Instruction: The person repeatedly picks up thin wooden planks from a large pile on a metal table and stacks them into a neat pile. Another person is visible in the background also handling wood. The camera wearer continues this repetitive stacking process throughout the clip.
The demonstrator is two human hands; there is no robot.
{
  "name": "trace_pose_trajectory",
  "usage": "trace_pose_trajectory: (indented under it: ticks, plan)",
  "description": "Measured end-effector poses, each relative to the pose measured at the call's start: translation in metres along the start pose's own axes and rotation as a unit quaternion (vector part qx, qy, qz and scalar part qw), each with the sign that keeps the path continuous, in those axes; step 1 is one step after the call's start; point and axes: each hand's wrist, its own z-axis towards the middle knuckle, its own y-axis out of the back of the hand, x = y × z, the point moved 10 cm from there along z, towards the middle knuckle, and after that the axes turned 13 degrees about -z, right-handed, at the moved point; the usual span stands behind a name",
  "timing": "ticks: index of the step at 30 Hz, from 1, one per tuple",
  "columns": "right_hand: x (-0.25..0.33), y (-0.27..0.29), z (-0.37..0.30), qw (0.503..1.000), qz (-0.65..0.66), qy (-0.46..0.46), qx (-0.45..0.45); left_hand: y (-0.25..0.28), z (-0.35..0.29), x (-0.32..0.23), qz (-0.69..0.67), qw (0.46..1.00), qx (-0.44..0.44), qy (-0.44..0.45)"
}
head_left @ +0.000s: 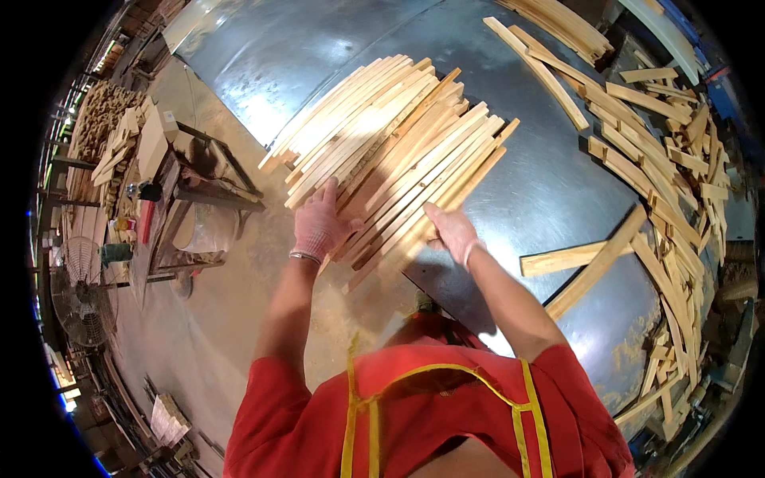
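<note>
A wide row of pale wooden strips (382,131) lies slantwise side by side on the dark metal table (534,187), their near ends reaching past its edge. My left hand (319,225), in a pinkish knitted glove, grips strip ends at the row's near left, with fingers and thumb apart across several of them. On the right side of the row, my right hand (456,233), gloved alike, closes on the outermost strips near their close ends. Its thumb rests on top, and the other fingers are partly hidden. Strip ends are uneven at both sides.
Loose curved wood pieces (665,191) pile up along the table's right side. Two crossed pieces (598,259) lie nearer to me. At the left stand a wooden bench (215,195), stacked timber (107,119) and a fan (80,295). More long strips (558,28) lie at the far right.
</note>
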Motion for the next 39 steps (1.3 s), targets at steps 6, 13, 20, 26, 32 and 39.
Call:
trace_pose_trajectory:
  ticks: [6, 13, 20, 26, 32, 39]
  plan:
    - [0.080, 0.089, -0.065, 0.909, -0.404, 0.063, -0.079, -0.008, -0.011, -0.007, 0.038, 0.998, 0.005, -0.046]
    - [-0.058, 0.315, -0.190, 0.698, -0.497, -0.116, -0.502, 0.006, 0.021, 0.012, 0.031, 0.999, 0.023, -0.006]
    - [-0.047, 0.372, -0.181, 0.742, -0.537, -0.091, -0.390, -0.004, 0.026, -0.005, 0.103, 0.994, -0.035, 0.016]
    - [-0.013, 0.284, -0.144, 0.898, -0.426, 0.087, -0.066, -0.058, -0.021, -0.161, 0.030, 0.968, -0.099, -0.230]
    - [0.049, 0.458, -0.114, 0.643, -0.637, 0.104, -0.411, -0.181, -0.084, -0.313, -0.096, 0.967, 0.098, -0.214]
    - [0.011, 0.361, -0.110, 0.911, -0.365, 0.112, -0.157, -0.189, -0.070, -0.233, 0.002, 0.988, -0.017, -0.156]
